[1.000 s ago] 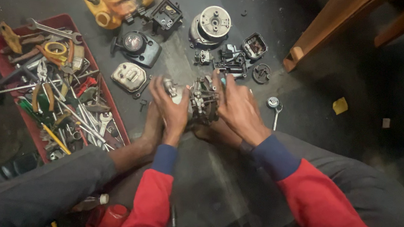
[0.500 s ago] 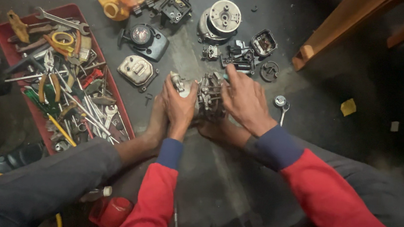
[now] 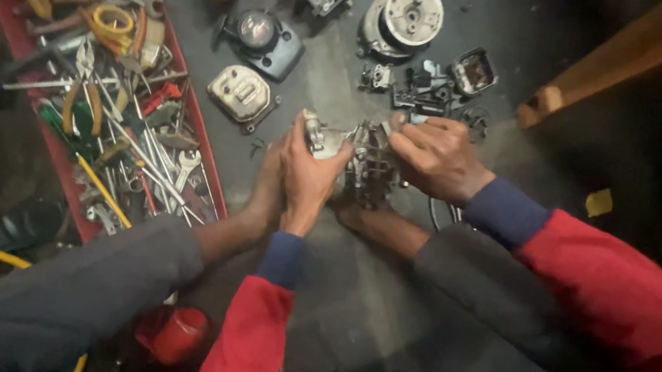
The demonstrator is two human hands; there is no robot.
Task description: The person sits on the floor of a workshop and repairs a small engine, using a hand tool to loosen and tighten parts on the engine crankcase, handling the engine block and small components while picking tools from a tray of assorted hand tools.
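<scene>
The grimy grey metal engine block [image 3: 370, 165] sits on the dark floor [image 3: 383, 314], between both hands. Left hand [image 3: 309, 177] fingers wrap its end; right hand [image 3: 436, 158] fingers close over its top. Keeping it braced against the floor should steady it.

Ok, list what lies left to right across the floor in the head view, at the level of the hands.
Red tool tray → silver ribbed cover → left hand → metal engine part held by both hands → right hand → small yellow scrap.
</scene>
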